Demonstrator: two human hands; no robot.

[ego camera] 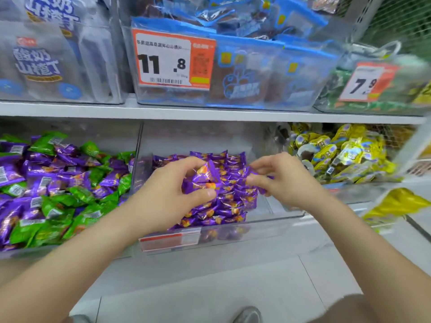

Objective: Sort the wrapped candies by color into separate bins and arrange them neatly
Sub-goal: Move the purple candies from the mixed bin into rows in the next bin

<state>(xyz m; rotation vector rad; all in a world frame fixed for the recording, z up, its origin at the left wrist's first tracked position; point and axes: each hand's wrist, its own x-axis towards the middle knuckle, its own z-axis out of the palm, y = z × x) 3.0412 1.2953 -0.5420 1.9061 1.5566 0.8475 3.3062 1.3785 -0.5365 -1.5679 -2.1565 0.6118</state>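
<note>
Candies in purple foil wrappers (206, 177) are clutched in the left hand (170, 192) and pinched by the right hand (284, 180) above the clear plastic bin (268, 226), apparently so neat rows can be laid beneath both grips.

Person, head-worn view: two bare arms and grey footwear are showing.
The left hand (172, 194) and right hand (286, 180) are showing bare, as are the left forearm (77, 248) and right forearm (363, 231) reaching in from the near edge. A rounded grey shoe toe (247, 315) is showing near centre. A second grey toe (80, 319) is peeking in near left, cut off by the frame.
</note>
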